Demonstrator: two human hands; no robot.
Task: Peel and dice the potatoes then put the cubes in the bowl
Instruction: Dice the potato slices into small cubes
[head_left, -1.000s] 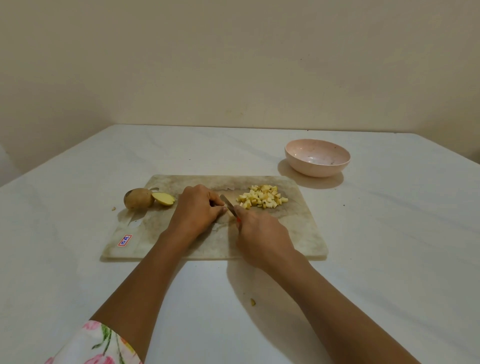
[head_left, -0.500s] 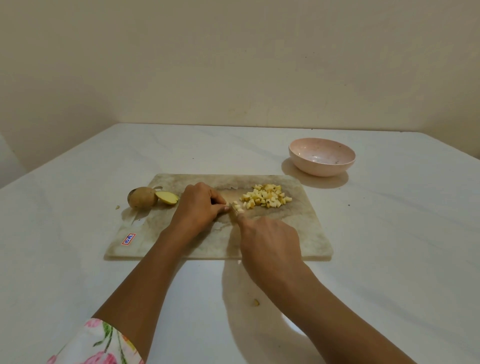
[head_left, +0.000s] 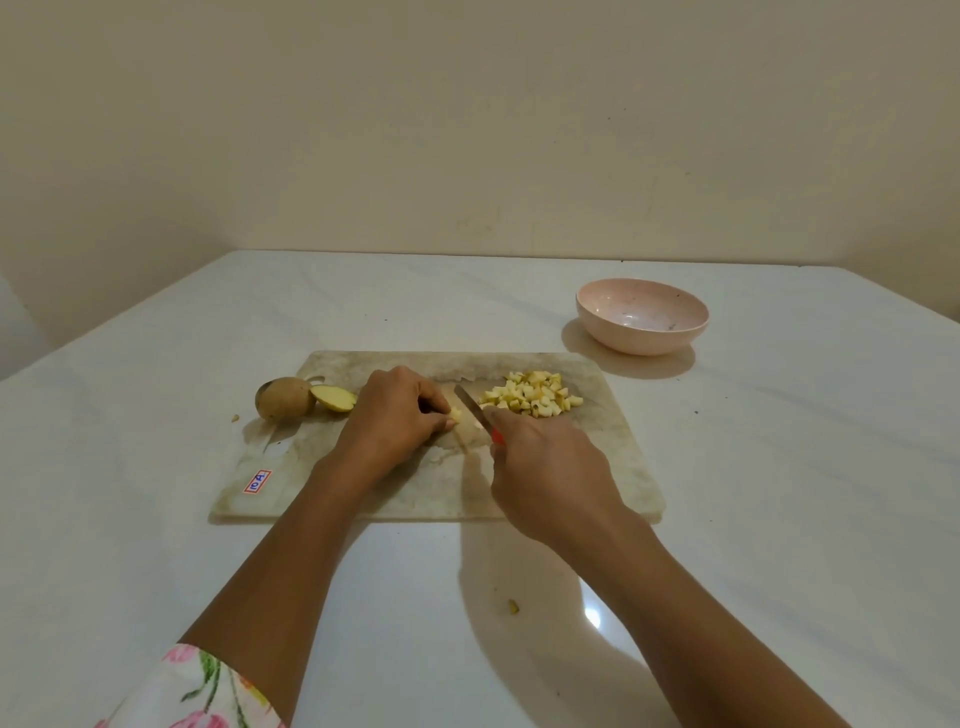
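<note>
A small potato piece (head_left: 455, 413) is sitting mid-board on the cutting board (head_left: 613, 457), the left hand (head_left: 395, 415) pinching it with curled fingers. The right hand (head_left: 550, 467) is wrapping its fingers tight around the knife (head_left: 474, 410), blade beside the piece. Diced cubes (head_left: 530, 401) are lying just right; a whole potato (head_left: 283, 397) and cut half (head_left: 336, 398) left. The pink bowl (head_left: 642, 340) is standing apart on the worktop (head_left: 779, 493).

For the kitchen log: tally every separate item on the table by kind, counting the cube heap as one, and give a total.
Cutting board: 1
Pink bowl: 1
Knife: 1
Unpeeled potato: 1
Cut potato slice: 1
Heap of potato cubes: 1
Potato piece under the left hand: 1
Stray scrap near the table's front: 1
Total: 8
</note>
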